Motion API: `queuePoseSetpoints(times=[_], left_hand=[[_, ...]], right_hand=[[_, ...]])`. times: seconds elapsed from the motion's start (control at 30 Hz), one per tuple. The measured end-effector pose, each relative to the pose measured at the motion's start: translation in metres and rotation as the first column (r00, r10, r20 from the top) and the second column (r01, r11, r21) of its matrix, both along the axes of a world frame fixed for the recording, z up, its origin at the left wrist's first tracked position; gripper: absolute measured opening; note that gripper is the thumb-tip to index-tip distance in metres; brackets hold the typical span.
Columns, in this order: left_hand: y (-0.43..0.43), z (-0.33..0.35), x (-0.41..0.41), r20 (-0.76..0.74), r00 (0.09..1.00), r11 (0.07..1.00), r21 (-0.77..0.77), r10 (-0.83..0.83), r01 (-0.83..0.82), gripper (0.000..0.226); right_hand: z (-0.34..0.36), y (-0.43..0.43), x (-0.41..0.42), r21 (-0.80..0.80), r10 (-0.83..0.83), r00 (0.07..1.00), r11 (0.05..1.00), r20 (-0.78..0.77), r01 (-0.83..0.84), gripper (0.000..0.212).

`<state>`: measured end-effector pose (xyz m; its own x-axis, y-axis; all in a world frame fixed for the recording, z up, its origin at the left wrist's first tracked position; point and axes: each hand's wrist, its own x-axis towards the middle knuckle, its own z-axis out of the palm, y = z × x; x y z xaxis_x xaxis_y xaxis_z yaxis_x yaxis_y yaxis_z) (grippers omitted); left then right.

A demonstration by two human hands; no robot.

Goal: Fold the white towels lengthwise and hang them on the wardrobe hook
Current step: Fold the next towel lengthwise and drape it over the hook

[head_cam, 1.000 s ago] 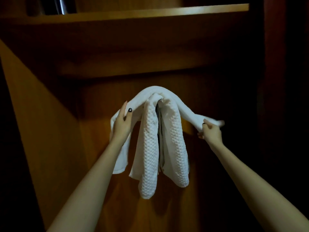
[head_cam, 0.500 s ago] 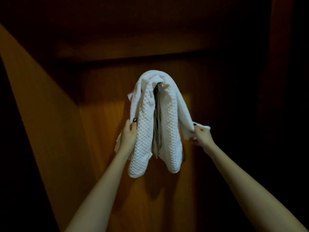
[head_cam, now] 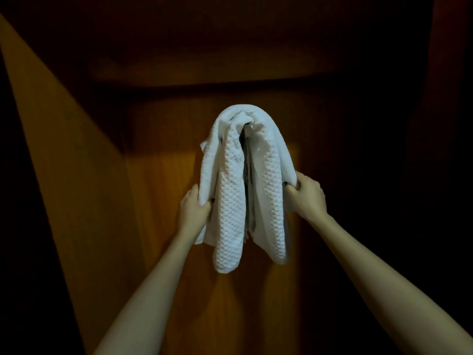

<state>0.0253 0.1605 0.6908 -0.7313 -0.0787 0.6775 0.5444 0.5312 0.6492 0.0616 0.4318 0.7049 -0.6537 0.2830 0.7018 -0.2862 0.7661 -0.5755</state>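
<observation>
Head view: we see two white towels draped over one point on the wardrobe back panel (head_cam: 163, 226), both ends of each hanging down. The hook is covered by cloth and we cannot make it out.

1. The waffle-weave towel (head_cam: 230, 201) hangs in front as two long lobes with a dark vertical gap between them. The left lobe reaches lowest.
2. The smooth towel (head_cam: 282, 155) lies over the top of the waffle-weave towel and falls outside it on both sides.
3. The left hand (head_cam: 194, 208) is clamped on the left hanging part of the smooth towel, fingers curled into the cloth, thumb on the near side. It touches the outer edge of the left waffle lobe.
4. The right hand (head_cam: 308, 198) is clamped on the right hanging part of the smooth towel, fingers wrapped round a bunched fold just beside the right waffle lobe.
5. Both forearms are bare and extend up toward the towels, the hands at almost equal height, the right one slightly higher.

The left side panel (head_cam: 64, 175) of the wardrobe is lit orange-brown; the right side lies in deep shadow.
</observation>
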Motion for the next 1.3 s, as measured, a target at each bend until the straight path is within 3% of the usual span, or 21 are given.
queuePoseSetpoints(times=[0.03,0.1,0.23,0.4,0.63,0.77,0.9,1.03,1.17,1.3], left_hand=[[0.0,-0.002,-0.001,-0.044,0.999,0.999,0.033,0.013,-0.012,0.013],[-0.004,-0.003,-0.003,-0.132,0.99,0.994,0.108,0.039,-0.025,0.025],[-0.011,0.023,-0.004,-0.253,0.963,0.991,0.117,0.095,-0.067,0.013],[-0.024,0.033,-0.009,-0.327,0.941,0.995,0.067,0.087,-0.069,0.02],[-0.044,0.016,-0.008,-0.316,0.94,0.989,-0.019,0.132,-0.145,0.022],[-0.026,-0.01,0.007,-0.303,0.949,0.991,-0.067,0.087,-0.112,0.017],[0.003,-0.038,0.015,-0.247,0.968,0.994,-0.105,-0.043,0.017,0.017],[0.027,-0.059,0.025,-0.095,0.984,0.985,-0.1,-0.148,0.139,0.046],[0.024,-0.067,0.036,0.007,0.988,0.985,-0.07,-0.156,0.156,0.044],[0.007,-0.074,0.059,0.037,0.993,0.989,-0.093,-0.109,0.112,0.041]], right_hand=[[-0.001,0.005,-0.002,-0.036,-0.015,1.0,0.999,-0.015,0.014,0.018],[0.0,0.019,-0.004,-0.134,-0.057,0.994,0.99,-0.095,0.044,0.022],[0.016,0.053,-0.001,-0.235,-0.162,0.955,0.967,-0.249,0.103,0.037],[-0.005,0.062,0.007,-0.096,-0.102,0.983,0.992,-0.154,0.088,0.037],[-0.026,0.015,0.007,0.121,-0.041,0.991,0.991,-0.13,0.057,0.023],[-0.037,0.002,0.008,0.053,-0.012,0.996,0.998,-0.094,0.017,0.039],[-0.049,0.003,0.013,0.045,0.165,0.984,0.986,-0.068,-0.162,0.022],[-0.063,0.005,0.018,0.03,0.279,0.96,0.96,0.019,-0.279,0.051],[-0.076,-0.006,0.029,0.026,0.351,0.932,0.935,0.093,-0.355,0.067],[-0.082,-0.017,0.048,-0.007,0.315,0.938,0.948,0.143,-0.317,0.063]])
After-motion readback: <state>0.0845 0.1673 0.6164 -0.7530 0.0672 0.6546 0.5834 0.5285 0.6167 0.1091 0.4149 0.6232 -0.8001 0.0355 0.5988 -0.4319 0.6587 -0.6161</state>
